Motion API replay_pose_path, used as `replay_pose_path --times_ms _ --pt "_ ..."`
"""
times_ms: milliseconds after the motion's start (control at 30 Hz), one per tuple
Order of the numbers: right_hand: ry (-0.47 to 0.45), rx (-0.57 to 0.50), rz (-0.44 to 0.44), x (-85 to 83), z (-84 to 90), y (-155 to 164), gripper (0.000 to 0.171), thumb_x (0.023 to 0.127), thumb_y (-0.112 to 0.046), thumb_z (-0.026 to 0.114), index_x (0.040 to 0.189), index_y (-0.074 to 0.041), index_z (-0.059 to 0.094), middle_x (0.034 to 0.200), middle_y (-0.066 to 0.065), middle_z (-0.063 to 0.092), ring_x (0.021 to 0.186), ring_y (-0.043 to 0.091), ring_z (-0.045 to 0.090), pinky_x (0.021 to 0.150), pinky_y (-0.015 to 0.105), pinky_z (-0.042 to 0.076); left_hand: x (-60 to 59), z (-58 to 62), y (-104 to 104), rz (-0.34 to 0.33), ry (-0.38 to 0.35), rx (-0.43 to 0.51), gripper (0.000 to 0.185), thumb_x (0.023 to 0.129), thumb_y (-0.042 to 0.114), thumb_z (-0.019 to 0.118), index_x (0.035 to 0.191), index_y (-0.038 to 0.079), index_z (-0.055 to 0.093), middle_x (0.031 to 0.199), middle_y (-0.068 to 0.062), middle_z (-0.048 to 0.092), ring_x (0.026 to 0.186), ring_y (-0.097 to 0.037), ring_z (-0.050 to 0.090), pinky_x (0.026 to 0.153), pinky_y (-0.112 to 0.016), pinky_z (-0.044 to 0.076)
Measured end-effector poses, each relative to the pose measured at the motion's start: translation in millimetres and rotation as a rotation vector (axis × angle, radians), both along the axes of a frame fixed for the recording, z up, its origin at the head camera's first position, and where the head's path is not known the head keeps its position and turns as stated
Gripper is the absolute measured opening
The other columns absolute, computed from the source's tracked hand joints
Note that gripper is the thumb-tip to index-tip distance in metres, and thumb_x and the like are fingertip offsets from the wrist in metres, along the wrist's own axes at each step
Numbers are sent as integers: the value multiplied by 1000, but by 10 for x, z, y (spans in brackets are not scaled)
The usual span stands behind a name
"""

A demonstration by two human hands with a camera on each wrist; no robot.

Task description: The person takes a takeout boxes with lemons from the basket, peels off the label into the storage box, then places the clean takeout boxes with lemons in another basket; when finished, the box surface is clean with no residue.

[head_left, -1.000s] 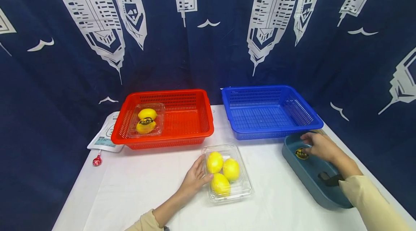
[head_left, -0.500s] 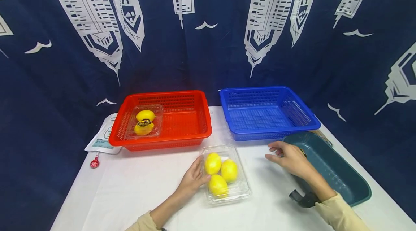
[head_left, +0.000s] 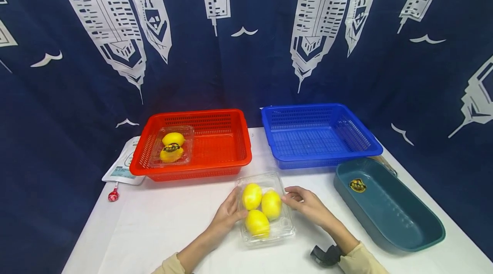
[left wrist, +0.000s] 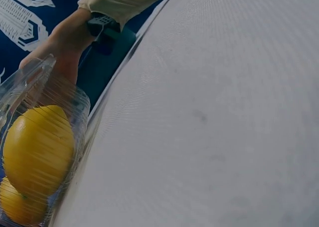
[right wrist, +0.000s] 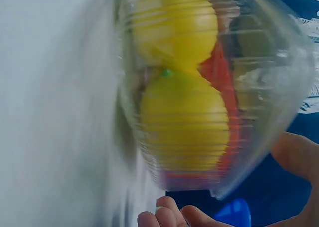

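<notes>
Gripped by the left hand (head_left: 226,217), with thumb over its rim and fingers along the side, a clear rectangular plastic box (head_left: 280,227) sits on or just over the white cloth-covered table (head_left: 165,227) in the head view. The right hand (head_left: 309,209), loosely spread, is at the opposite edge. Three yellow oval lemons (head_left: 257,223) crowd the box's left part, so a one-sided lift could tip it and roll them. In the left wrist view its wall looks thin and ribbed; squeezing might buckle it. In the right wrist view thumb and fingers stand apart, nothing pinched, so that side could drop
</notes>
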State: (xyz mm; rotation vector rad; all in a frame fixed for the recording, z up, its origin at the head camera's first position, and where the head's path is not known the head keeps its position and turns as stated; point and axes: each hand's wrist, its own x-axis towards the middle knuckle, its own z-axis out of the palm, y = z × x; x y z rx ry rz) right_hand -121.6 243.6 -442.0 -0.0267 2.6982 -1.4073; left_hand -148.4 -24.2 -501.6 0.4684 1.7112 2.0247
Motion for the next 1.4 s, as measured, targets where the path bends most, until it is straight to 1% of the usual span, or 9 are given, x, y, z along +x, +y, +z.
replay_pose_path --times_ms 100,200,300,433,567,900,1167,1300,1400 --pt "-49 -92 39 17 -57 -19 55 95 -31 58 130 11 51 119 23 64 102 23 64 81 30 56 5 -1 -5 0 7 -10 92 89 17 62 156 2 0 164 -14 -2 152 -32 1 121 -39 10" --pt "-109 -170 120 21 -88 -26 60 100 -32 49 133 17 45 127 31 58 110 33 62 89 40 56 -1 10 -9 0 12 -16 92 88 16 61 155 1 -1 164 -15 -2 152 -31 3 121 -39 11" --pt "-205 -255 210 16 -94 -28 68 102 -40 39 138 18 37 135 32 51 121 38 56 101 49 50 -5 32 -11 1 11 -24 93 88 16 60 155 0 -2 164 -17 -3 152 -32 3 121 -39 11" --pt "-292 -386 265 9 -133 -20 70 103 -44 34 141 15 35 132 23 56 117 28 59 102 42 51 -6 42 -17 -3 3 -23 91 89 15 59 155 1 -1 164 -16 -2 152 -32 4 121 -39 12" --pt "-269 -461 273 -6 -194 0 65 103 -40 37 136 16 41 115 9 64 100 14 62 87 29 56 -9 31 -19 -3 1 -16 89 89 14 60 156 1 3 164 -15 1 152 -31 4 121 -39 12" --pt "-222 -484 212 -9 -331 16 61 102 -36 41 132 16 47 99 4 68 86 13 67 75 32 61 -5 11 -10 -4 -11 -22 88 89 16 61 156 4 6 165 -16 0 152 -33 3 123 -45 10" --pt "-211 -456 204 -33 -308 55 59 101 -36 41 126 17 52 87 2 66 79 12 68 70 30 61 -47 27 -5 -12 -3 -19 87 89 19 63 156 3 9 165 -16 4 152 -34 5 122 -46 12" --pt "-219 -444 184 -50 -286 86 59 101 -37 43 123 16 55 77 -1 64 76 11 67 68 29 61 -76 39 18 43 6 -44 85 90 21 65 155 3 12 163 -20 14 150 -38 16 121 -50 22" --pt "-243 -432 163 -45 -282 96 61 100 -39 44 125 15 54 78 -2 63 76 10 65 67 27 59 -72 69 37 125 83 -111 86 89 21 68 155 2 15 159 -22 23 145 -41 30 117 -50 31"
